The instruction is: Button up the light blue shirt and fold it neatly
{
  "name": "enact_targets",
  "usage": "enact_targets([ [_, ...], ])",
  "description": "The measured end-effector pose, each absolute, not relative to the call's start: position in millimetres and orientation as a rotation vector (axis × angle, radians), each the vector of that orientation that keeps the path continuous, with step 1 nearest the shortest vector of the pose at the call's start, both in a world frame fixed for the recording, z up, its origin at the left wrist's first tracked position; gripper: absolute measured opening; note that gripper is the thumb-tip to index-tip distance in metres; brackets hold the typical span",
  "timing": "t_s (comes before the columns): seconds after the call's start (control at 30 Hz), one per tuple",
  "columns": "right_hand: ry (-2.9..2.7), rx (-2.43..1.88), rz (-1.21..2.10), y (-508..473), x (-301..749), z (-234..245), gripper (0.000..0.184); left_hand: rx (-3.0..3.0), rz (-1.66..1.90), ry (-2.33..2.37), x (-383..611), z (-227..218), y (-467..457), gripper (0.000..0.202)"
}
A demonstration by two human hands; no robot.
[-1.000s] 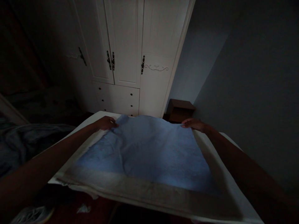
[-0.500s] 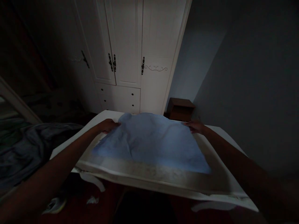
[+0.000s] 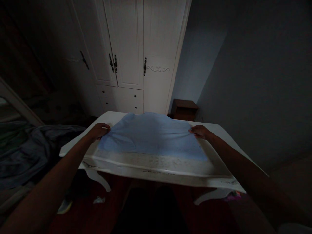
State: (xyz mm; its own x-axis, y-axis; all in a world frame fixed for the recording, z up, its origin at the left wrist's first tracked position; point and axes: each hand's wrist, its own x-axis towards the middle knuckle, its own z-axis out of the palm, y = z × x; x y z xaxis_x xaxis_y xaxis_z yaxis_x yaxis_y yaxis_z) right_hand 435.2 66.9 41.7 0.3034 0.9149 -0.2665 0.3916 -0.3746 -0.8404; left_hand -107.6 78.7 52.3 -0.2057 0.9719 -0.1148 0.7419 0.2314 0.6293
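A light blue garment (image 3: 151,135), shaped like a shirt, lies spread across a white table (image 3: 170,162), with creases running between its sides. Its left edge is pinched in my left hand (image 3: 100,130), the fingers closed on the fabric. On the opposite side, my right hand (image 3: 200,131) grips the other edge between thumb and fingers. The cloth looks pulled taut between both hands. Its far edge reaches the back of the table, and its near edge lies short of the table's worn front rim.
A white wardrobe (image 3: 126,42) with dark handles stands behind the table. To its right is a small brown cabinet (image 3: 185,105) by the wall. Dark rumpled fabric (image 3: 41,149) lies at the left. A shoe (image 3: 64,206) and a crumpled scrap (image 3: 99,200) are on the red floor.
My left hand has moved outward to the left and the garment is stretched wider. Its near edge has dropped flatter onto the table. The camera view has shifted slightly.
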Motion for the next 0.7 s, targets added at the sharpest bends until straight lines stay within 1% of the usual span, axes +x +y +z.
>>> enact_targets([
  [0.1, -1.163, -1.890, 0.977, 59.6, 430.0, 39.7, 0.044, 1.490, 0.737, 1.982, -105.6, 52.6, 66.7, 0.030],
  [0.17, -1.177, -1.885, 0.974, 53.0, 428.6, 41.3, 0.046, 1.466, 0.797, 1.909, -104.2, 56.3, 56.4, 0.035],
  [0.23, -1.221, -1.903, 0.968, 43.9, 430.3, 44.3, 0.048, 1.453, 0.802, 1.848, -104.3, 61.3, 42.6, 0.048],
  [0.37, -1.392, -2.008, 0.955, 17.6, 440.1, 50.0, 0.054, 1.499, 0.877, 1.821, -105.7, 65.1, 4.8, 0.082],
  [0.43, -1.451, -1.971, 0.984, 2.8, 444.4, 51.2, 0.056, 1.521, 0.899, 1.848, -104.5, 60.9, -13.0, 0.092],
  [0.53, -1.460, -1.826, 0.980, -16.8, 446.8, 50.7, 0.055, 1.496, 0.860, 1.897, -101.8, 50.4, -28.6, 0.093],
  [0.63, -1.447, -1.803, 0.970, -32.2, 444.9, 48.9, 0.055, 1.492, 0.925, 1.839, -101.7, 41.3, -31.9, 0.085],
  [0.7, -1.465, -1.834, 1.038, -40.7, 442.3, 47.8, 0.060, 1.501, 0.993, 1.765, -103.7, 37.6, -31.6, 0.081],
])
